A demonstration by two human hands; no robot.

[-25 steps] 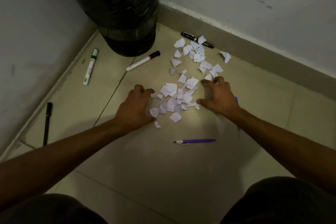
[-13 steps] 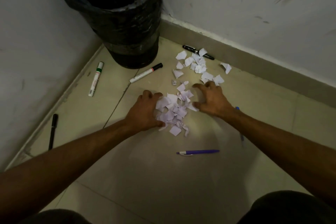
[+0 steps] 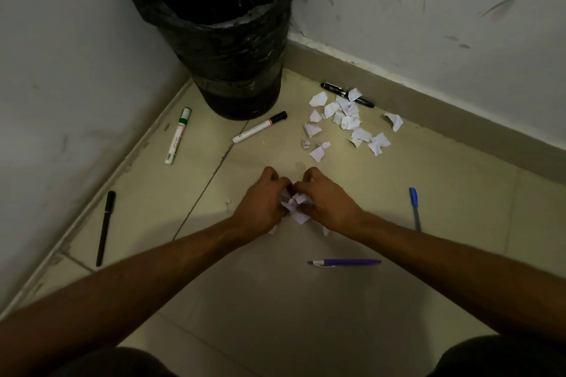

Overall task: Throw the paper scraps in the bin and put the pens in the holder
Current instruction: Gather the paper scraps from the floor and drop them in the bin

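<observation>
Head view, floor corner. Your left hand [image 3: 262, 203] and right hand [image 3: 329, 205] are cupped together on the pale tiled floor [image 3: 275, 300], fingers curled inward around a bunched heap of white paper scraps [image 3: 295, 203] — both hands closed on it, a few bits poking out beneath the wrists.

Loose white paper scraps [image 3: 346, 121] lie scattered farther off, between your hands and the right-hand wall skirting.

Round bin lined with a black plastic bag [image 3: 214, 24] stands in the corner, open at the top.

Pens, all lying flat on the floor:
- white marker with a green cap [image 3: 178, 135], left of the bin's base;
- white marker with a black cap [image 3: 259, 127], just in front of the bin;
- slim black pen [image 3: 105, 228] along the left wall;
- glossy black pen [image 3: 347, 95] by the skirting, partly under scraps;
- blue-capped clear pen [image 3: 415, 208], right of your right hand;
- purple pen with a white tip [image 3: 344, 263] — near your right forearm.
</observation>
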